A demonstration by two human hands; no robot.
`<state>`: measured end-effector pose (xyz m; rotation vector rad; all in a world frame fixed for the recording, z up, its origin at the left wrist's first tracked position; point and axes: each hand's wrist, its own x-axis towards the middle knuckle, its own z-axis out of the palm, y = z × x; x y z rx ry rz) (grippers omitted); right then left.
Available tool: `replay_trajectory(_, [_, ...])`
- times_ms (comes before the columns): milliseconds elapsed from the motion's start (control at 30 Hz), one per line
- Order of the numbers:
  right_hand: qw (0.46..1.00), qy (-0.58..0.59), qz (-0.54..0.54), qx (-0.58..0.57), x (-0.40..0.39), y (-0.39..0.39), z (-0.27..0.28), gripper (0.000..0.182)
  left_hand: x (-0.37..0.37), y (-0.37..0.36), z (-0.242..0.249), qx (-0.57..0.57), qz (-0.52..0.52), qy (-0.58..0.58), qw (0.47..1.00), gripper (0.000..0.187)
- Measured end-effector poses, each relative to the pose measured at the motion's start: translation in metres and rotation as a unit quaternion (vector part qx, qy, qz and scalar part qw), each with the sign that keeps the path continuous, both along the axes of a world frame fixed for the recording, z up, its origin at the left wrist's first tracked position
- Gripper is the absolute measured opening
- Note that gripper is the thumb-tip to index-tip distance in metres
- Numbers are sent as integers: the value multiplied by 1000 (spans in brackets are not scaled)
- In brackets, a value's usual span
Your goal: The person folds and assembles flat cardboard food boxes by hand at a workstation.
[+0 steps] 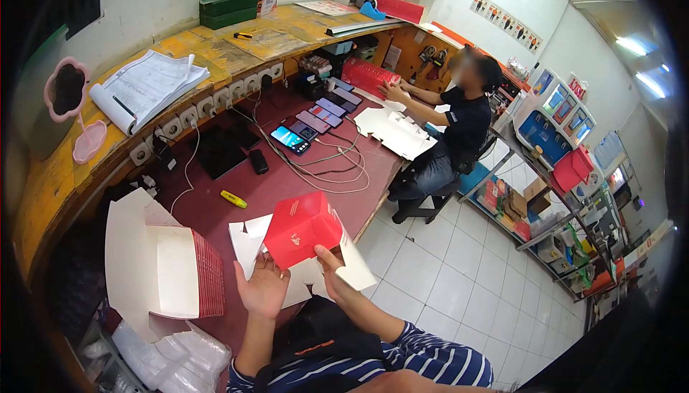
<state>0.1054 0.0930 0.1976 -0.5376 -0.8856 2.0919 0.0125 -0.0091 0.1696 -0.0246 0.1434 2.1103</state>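
Note:
A partly folded red cardboard box (298,228) with white inner flaps is held up in front of me, above the near part of the table. My right hand (330,272) grips its lower right side, thumb on the red face and the other fingers hidden behind. My left hand (263,289) is palm up at the box's lower left corner, thumb spread away and fingertips near or touching the bottom edge. A stack of nested red-and-white cartons (208,278) stands to the left of that hand, with a white flap raised.
On the dark red tabletop (208,217) lie a yellow highlighter (233,199), several phones (289,139) and loose cables (337,170). A paper pad (147,88) rests on the wooden ledge. Across the table, a seated person (466,117) handles flat white cardboard (398,132). Plastic bags (172,357) sit at lower left.

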Motion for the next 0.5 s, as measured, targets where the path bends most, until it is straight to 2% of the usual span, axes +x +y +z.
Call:
replay_trajectory(33, [997,-30,-47,58,-2,-2,3,29,-1,-1,-12,59,-19,34,997,30])
replay_trajectory(67, [985,-49,-78,148,0,-8,9,31,5,-1,-23,-78,32,93,992,21])
replay_trajectory(100, [985,-51,-79,148,4,-7,6,31,12,1,-15,-78,31,91,992,21])
replay_trajectory(133, [979,-161,10,128,11,-5,-1,29,23,3,-2,-226,128,254,932,17])
replay_trajectory(167, [953,-266,100,105,18,-4,-12,28,32,5,6,-361,218,401,813,13])
replay_trajectory(200, [942,-240,12,235,12,-20,-21,26,36,7,3,-354,233,348,836,10])
replay_trajectory(233, [969,-171,-6,178,6,-31,-27,22,37,4,-3,-357,231,347,836,10])
replay_trajectory(300, [979,-102,25,175,1,-45,-19,21,37,1,-8,-198,174,190,946,11])
replay_trajectory(333, [962,-167,11,217,3,-36,-48,20,36,0,-8,-179,160,178,954,11])
replay_trajectory(367, [961,-168,11,217,2,-31,-40,20,31,-6,-7,-179,160,177,954,11])
replay_trajectory(400, [972,-148,-1,181,0,-23,-25,21,21,-15,-7,-271,42,328,904,14])
replay_trajectory(433, [981,-126,-13,145,-1,-19,-16,21,16,-23,-4,-349,-77,463,811,19])
replay_trajectory(467, [980,-143,-10,141,0,-8,-34,21,17,-30,12,-363,-115,560,736,24])
replay_trajectory(500, [965,-186,18,186,3,-4,-19,30,18,-33,18,-363,-115,560,736,24])
